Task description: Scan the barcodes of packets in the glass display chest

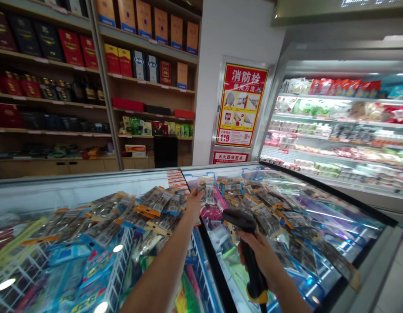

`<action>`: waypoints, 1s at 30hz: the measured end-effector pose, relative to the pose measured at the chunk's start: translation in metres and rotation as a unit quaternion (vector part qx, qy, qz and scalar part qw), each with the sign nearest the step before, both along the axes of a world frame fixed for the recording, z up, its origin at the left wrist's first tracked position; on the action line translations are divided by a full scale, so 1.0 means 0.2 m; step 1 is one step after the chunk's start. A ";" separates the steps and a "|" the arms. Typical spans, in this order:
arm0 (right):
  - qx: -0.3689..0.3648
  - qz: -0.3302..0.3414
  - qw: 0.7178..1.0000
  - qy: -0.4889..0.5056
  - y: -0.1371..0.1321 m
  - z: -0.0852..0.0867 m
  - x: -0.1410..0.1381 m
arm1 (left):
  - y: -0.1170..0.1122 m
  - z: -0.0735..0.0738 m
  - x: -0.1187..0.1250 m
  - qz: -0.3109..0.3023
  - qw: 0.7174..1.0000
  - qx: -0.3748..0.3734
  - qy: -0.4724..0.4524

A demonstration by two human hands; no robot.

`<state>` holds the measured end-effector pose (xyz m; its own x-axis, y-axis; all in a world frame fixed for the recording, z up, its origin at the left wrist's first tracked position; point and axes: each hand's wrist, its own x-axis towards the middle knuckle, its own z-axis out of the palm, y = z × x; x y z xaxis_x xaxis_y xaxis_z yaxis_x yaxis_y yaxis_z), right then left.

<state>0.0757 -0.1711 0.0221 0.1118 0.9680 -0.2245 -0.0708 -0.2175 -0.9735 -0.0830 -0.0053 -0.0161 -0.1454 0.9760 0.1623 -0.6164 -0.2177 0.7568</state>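
Observation:
My left hand (194, 201) reaches out over a glass-topped chest freezer (367, 243) and pinches a small clear packet (208, 189), holding it upright. My right hand (262, 256) is wrapped round the handle of a black barcode scanner (243, 226) with a yellow base; the scanner's head points toward the packet. Many similar small packets with orange and blue headers (156, 208) lie spread across the freezer lids around both hands.
Wooden shelves (100, 56) with boxed bottles fill the back left wall. A red fire-hydrant notice (240, 104) hangs on a white pillar. An open refrigerated display (338, 130) with packaged food stands at the right. Frozen goods show beneath the glass.

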 end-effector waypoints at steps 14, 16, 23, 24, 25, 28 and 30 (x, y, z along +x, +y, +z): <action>-0.011 0.040 0.999 0.009 -0.01 -0.01 0.04 | 0.01 -0.03 -0.04 0.029 0.998 -0.011 0.052; -0.018 0.043 0.999 0.005 -0.01 0.00 0.04 | 0.02 -0.04 -0.05 0.024 0.998 -0.014 0.051; -0.006 0.057 0.998 0.002 -0.01 -0.01 0.03 | 0.00 -0.03 -0.05 0.022 0.998 -0.023 0.056; -0.004 0.053 0.999 0.006 -0.01 -0.01 0.03 | 0.00 -0.03 -0.05 0.026 0.998 -0.022 0.057; -0.004 0.051 0.999 0.011 -0.02 -0.01 0.03 | 0.00 -0.03 -0.04 0.029 0.998 -0.020 0.058; -0.003 0.054 0.998 0.027 -0.03 0.00 0.03 | 0.01 -0.04 -0.04 0.029 0.998 -0.015 0.061; -0.011 0.060 0.998 0.031 -0.03 0.00 0.04 | 0.02 -0.04 -0.04 0.023 0.997 -0.018 0.066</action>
<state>0.0830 -0.1770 0.0225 -0.0202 0.9682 -0.2495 -0.1031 -0.2502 -0.9627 -0.0918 -0.0014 -0.0249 -0.1706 0.9741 0.1481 -0.5007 -0.2152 0.8385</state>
